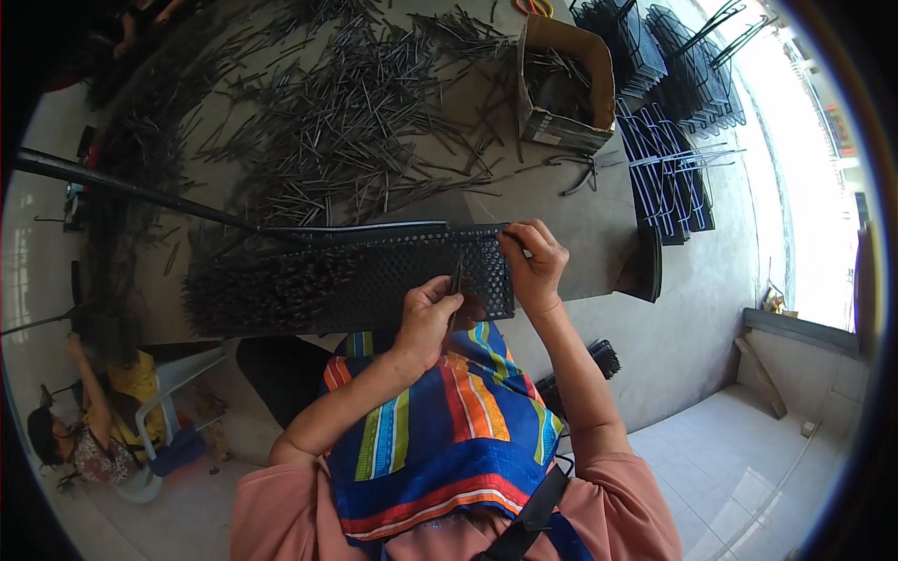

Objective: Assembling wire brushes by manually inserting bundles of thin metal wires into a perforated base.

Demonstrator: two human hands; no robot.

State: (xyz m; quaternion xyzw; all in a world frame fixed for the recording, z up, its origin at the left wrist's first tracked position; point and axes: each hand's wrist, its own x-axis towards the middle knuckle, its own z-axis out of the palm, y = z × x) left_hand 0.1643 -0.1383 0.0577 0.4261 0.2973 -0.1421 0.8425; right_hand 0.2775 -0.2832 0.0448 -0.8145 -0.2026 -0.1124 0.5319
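Note:
A long black perforated panel [402,280] lies across the near edge of the table, in front of my lap. Its left part bristles with short dark strips [271,288] packed close together, while rows of bare holes show toward the right. My left hand [427,323] is closed on a few thin dark strips [457,279] that stick up past the thumb, over the panel. At the panel's far right corner, my right hand [538,262] is closed in a pinch; what its fingertips hold is hidden.
Loose dark strips [365,122] lie heaped over the table. An open cardboard box [566,84] holds more. Black wire racks [692,70] and light metal rods [669,168] stand at the right. A dark bar [140,194] slants in from the left. Another person [89,439] sits at lower left.

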